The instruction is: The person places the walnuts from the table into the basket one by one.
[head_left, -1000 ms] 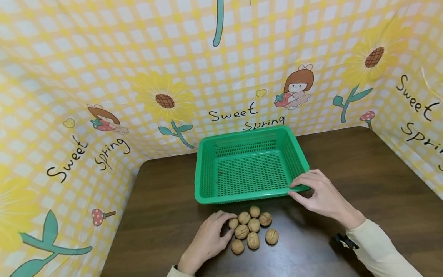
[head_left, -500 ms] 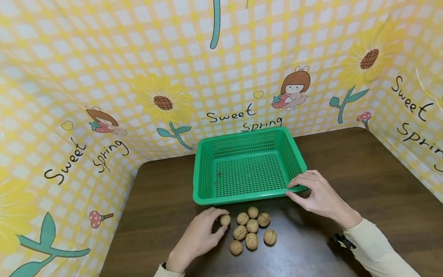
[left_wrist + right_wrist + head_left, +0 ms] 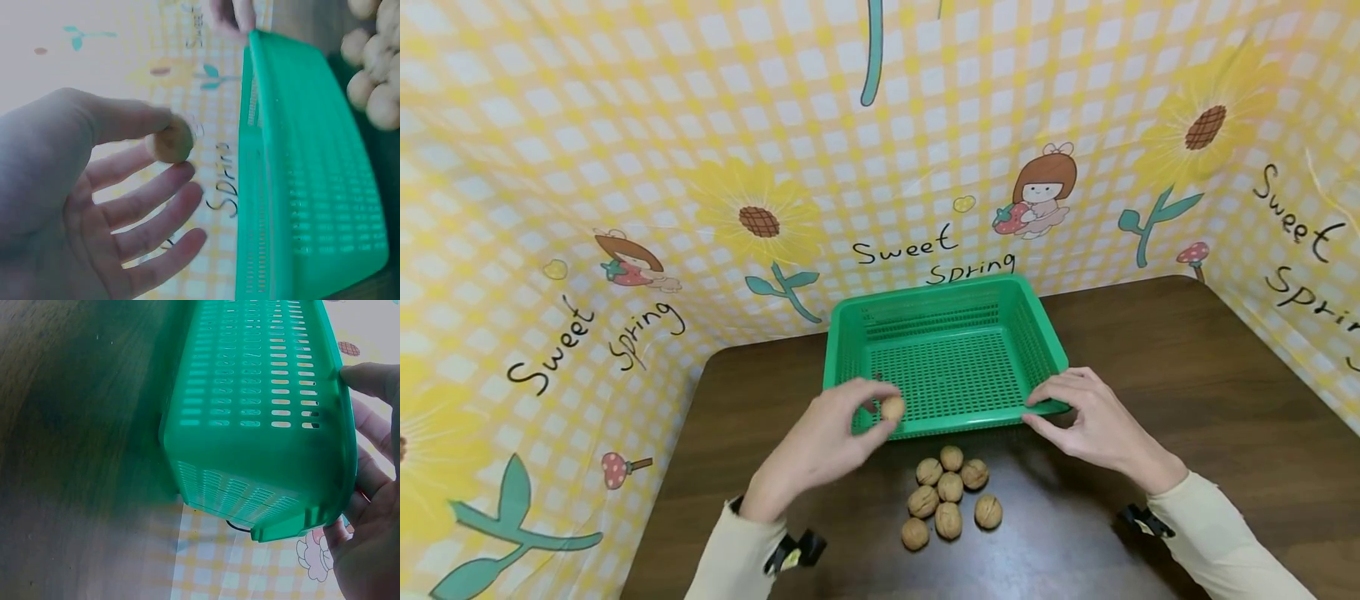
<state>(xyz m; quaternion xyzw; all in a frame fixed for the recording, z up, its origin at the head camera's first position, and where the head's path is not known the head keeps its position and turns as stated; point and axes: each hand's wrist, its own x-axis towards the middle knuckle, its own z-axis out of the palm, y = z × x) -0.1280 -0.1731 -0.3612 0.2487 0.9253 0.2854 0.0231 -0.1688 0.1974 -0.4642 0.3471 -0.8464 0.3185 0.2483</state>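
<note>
Between thumb and index finger my left hand [image 3: 823,437] pinches one walnut [image 3: 892,408], raised at the near left corner of the green plastic basket [image 3: 955,421]. In the left wrist view that walnut [image 3: 172,140] sits at the fingertips, and the other fingers are spread. My right hand [image 3: 1101,425] grips the basket's near right corner; the right wrist view has the thumb on the rim [image 3: 345,412] and the fingers at its inner side. Several more walnuts [image 3: 950,487] lie in a loose group on the table just in front of the basket.
The basket stands on a dark brown wooden table [image 3: 760,400], close to its back edge. Behind and at both sides hangs a yellow checked cloth [image 3: 820,125] with printed flowers and figures. A small dark speck shows on the basket floor near its left side.
My left hand has drawn one walnut away from the group, then lifted it up to the basket's near left corner. My right hand has kept its grip on the basket.
</note>
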